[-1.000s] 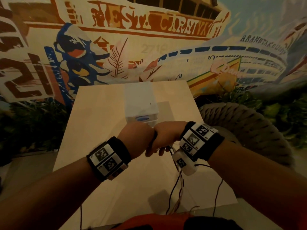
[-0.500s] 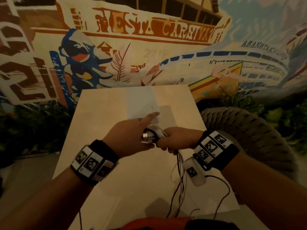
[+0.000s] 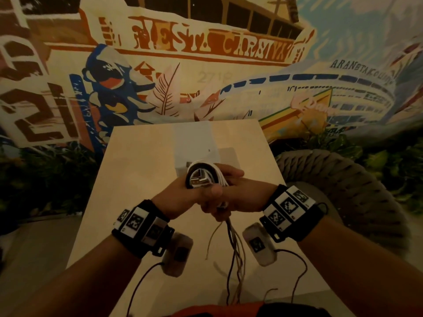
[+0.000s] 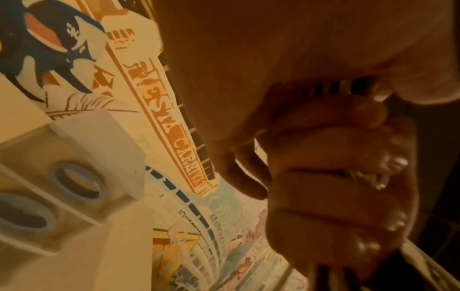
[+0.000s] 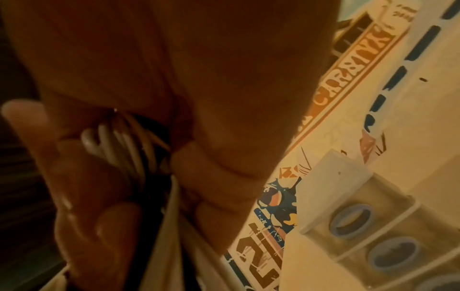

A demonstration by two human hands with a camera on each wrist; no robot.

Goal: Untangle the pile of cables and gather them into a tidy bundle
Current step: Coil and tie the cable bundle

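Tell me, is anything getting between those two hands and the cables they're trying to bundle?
Nothing visible does. Both the left hand and right hand already grip the coiled cables directly above the table; loose ends hang below. The white box sits behind, apart.

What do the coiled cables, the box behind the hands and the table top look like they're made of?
Cables: smooth plastic-sheathed cords, white and dark, glossy highlights; a metallic plug shows inside the coil.
Box: looks like frosted translucent plastic; blue rings show through its wall.
Table top: pale, matte, probably wood or laminate; grain isn't clear.
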